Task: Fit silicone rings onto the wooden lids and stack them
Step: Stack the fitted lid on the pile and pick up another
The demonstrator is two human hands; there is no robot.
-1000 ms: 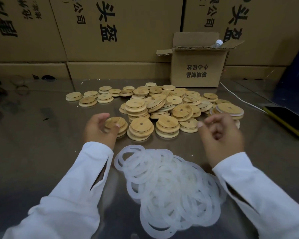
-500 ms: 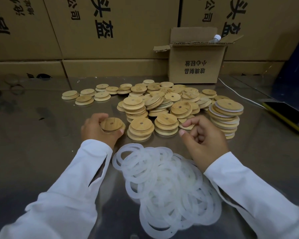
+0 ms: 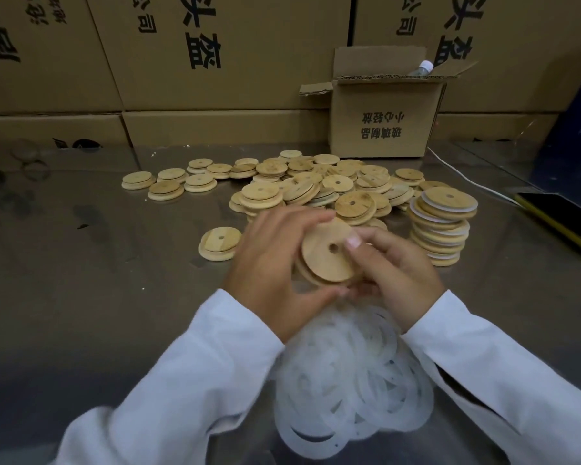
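Wooden lid (image 3: 326,260): held tilted above desk (image 3: 81,297), over far edge of silicone ring pile (image 3: 349,380). Left hand (image 3: 269,263): fingers (image 3: 299,218) curled round lid rim. Right hand (image 3: 396,273): thumb pressed beside centre hole, fingers curled beneath. Ringed lid stack (image 3: 443,226): right of hands. Loose lids (image 3: 316,186): heaped behind

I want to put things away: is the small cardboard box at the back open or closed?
Open. The small cardboard box has its top flaps spread apart, and a bottle cap shows above its rim.
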